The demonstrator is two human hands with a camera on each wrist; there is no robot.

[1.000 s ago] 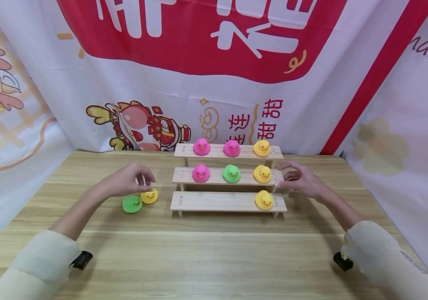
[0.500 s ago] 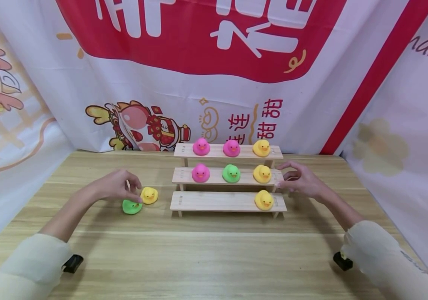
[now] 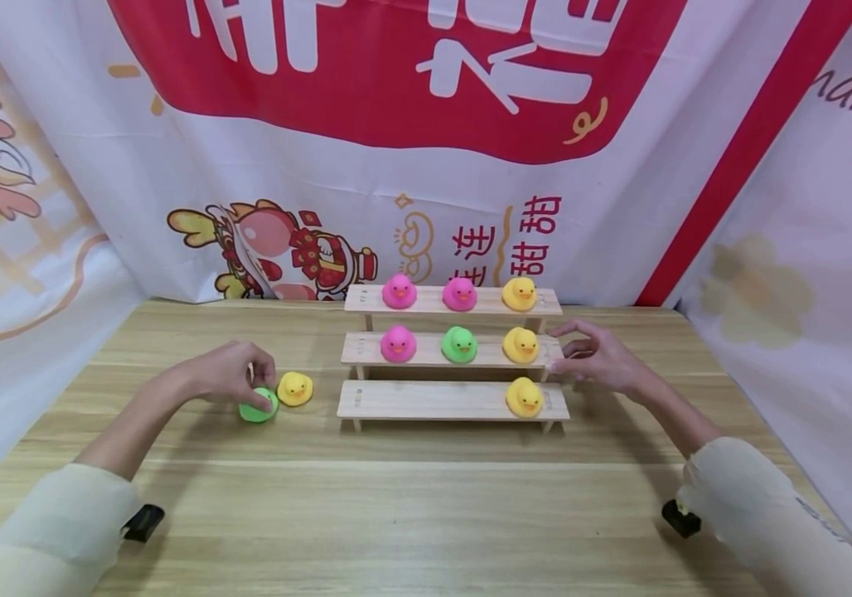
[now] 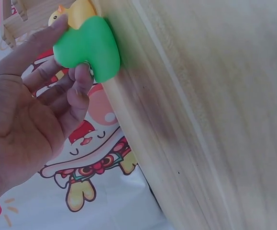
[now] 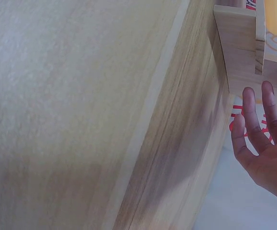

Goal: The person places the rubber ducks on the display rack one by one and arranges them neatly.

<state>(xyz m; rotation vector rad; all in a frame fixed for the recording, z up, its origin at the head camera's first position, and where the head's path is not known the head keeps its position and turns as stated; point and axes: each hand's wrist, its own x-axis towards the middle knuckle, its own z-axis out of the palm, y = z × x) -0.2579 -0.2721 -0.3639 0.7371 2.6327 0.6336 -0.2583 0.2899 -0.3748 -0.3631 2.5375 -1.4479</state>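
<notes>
My left hand (image 3: 235, 371) pinches a green rubber duck (image 3: 257, 406) low over the table. In the left wrist view the thumb lies along one side of the green duck (image 4: 93, 50) and fingertips press the other. A yellow rubber duck (image 3: 295, 389) sits just right of it. My right hand (image 3: 601, 358) holds the right end of the middle tier of a wooden three-tier shelf (image 3: 426, 400), thumb at the front edge and a finger at the back. In the right wrist view, the other fingers (image 5: 258, 124) extend loosely beside the shelf's end; the thumb is out of sight.
Pink ducks (image 3: 399, 292) and a yellow duck (image 3: 519, 293) line the top tier. The middle tier bears a pink, a green (image 3: 459, 344) and a yellow duck. One yellow duck (image 3: 525, 398) sits at the bottom tier's right. Printed cloth (image 3: 284, 182) hangs behind the table (image 3: 411, 514).
My left hand has moved from above the yellow duck, left and down to the green duck, and has taken hold of it. The green duck has shifted slightly left. My right hand stays at the shelf.
</notes>
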